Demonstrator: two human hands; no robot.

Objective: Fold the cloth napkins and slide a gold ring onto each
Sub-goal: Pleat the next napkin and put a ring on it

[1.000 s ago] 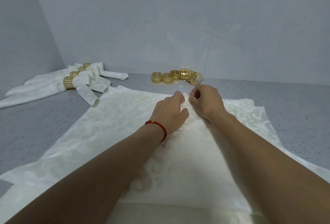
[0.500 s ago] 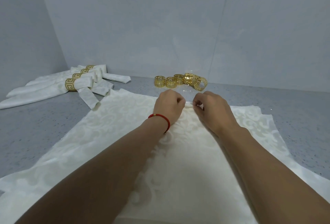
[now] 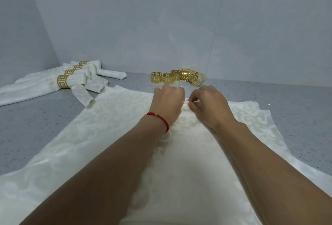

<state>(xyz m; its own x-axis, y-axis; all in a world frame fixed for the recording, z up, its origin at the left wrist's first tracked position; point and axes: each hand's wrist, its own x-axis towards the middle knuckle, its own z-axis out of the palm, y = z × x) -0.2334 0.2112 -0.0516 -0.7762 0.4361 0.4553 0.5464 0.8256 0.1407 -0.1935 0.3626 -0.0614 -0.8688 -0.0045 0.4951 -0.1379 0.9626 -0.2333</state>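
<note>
Four rolled white napkins with gold rings (image 3: 62,81) lie far left on the grey speckled counter (image 3: 36,126). The left hand (image 3: 168,104) and right hand (image 3: 209,106) pinch the cream damask napkin's (image 3: 111,117) far edge; the stacked layers could slip, skewing the fold, and the loose gold rings (image 3: 177,78) just beyond might get knocked.

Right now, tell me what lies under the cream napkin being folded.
Under the cream patterned cloth napkin more flat napkins show their edges at right, on the grey speckled counter. How many are stacked is hidden.

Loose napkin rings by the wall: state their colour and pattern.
Shiny gold napkin rings, with a cut-out Greek key pattern, clearest in the head view.
</note>
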